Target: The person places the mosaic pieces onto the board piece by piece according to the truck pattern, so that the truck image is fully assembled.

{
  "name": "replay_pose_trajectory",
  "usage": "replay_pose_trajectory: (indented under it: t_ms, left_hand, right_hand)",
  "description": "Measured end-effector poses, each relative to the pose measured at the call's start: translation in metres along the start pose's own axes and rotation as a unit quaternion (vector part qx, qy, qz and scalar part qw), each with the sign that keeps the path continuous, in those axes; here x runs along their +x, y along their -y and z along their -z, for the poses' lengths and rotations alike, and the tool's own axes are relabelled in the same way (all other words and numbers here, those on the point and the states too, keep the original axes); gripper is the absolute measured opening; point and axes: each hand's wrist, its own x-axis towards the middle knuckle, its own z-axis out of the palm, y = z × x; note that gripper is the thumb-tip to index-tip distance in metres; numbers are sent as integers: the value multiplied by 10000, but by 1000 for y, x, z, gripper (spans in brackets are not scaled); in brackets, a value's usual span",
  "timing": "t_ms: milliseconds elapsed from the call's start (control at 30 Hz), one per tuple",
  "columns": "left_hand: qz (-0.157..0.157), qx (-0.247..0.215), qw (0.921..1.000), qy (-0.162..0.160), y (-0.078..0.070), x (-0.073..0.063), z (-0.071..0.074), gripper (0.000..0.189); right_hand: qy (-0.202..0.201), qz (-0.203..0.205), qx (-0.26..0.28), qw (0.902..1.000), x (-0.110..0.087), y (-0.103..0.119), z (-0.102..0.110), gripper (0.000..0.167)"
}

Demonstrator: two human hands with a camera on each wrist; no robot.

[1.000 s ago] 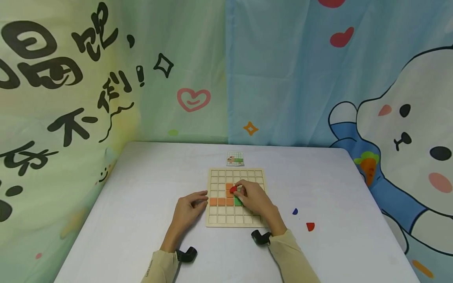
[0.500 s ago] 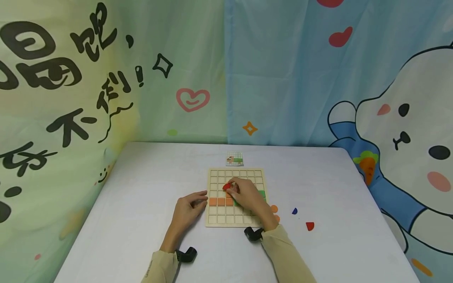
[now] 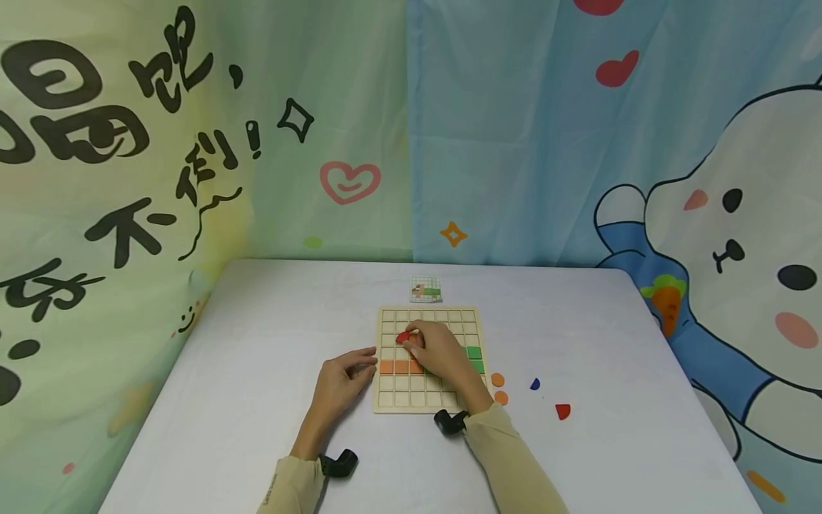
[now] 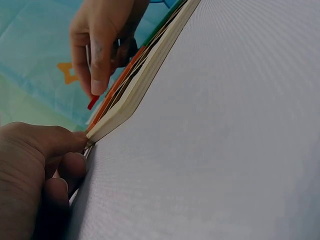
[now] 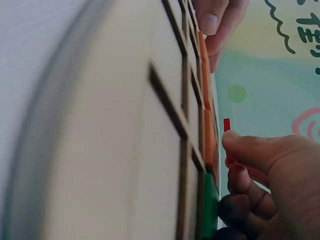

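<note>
My right hand (image 3: pixel 439 350) is over the wooden grid board (image 3: pixel 398 403), pinching a small red rounded piece (image 3: pixel 402 337) between thumb and fingertips. In the right wrist view this red piece (image 5: pixel 226 124) shows edge-on, close over the board. My left hand (image 3: pixel 345 382) rests at the board's left edge with its fingertips touching it; the left wrist view has the thumb (image 4: pixel 67 141) right at the corner. Orange square tiles (image 3: pixel 401 366) lie in a row on the board, with more partly covered by my right hand. Green tiles (image 3: pixel 474 352) show at its right side.
A small pattern card (image 3: pixel 427 289) lies beyond the board. Two orange discs (image 3: pixel 497 380) sit by the board's right edge. Farther right on the white table (image 3: pixel 616 471) are a blue piece (image 3: pixel 535 384) and another red piece (image 3: pixel 563 411). A printed curtain (image 3: pixel 488 143) hangs behind.
My right hand has moved left across the board with the red piece, uncovering green tiles and the two orange discs. My left hand has stayed at the board's edge.
</note>
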Motion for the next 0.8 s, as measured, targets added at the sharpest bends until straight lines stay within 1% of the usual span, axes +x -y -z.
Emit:
replay_pose_trajectory:
  t_ms: [167,333,800]
  left_hand:
    - [27,42,10000,2,1,1,-1,12]
    - [46,1,10000,5,2,0,-1,13]
    - [59,-36,10000,10,1,-1,-1,14]
  right_hand:
    - [65,-40,-90,9999,1,1,-1,30]
    - [104,13,-116,9999,1,3,-1,29]
    - [67,29,-219,9997,2,1,-2,29]
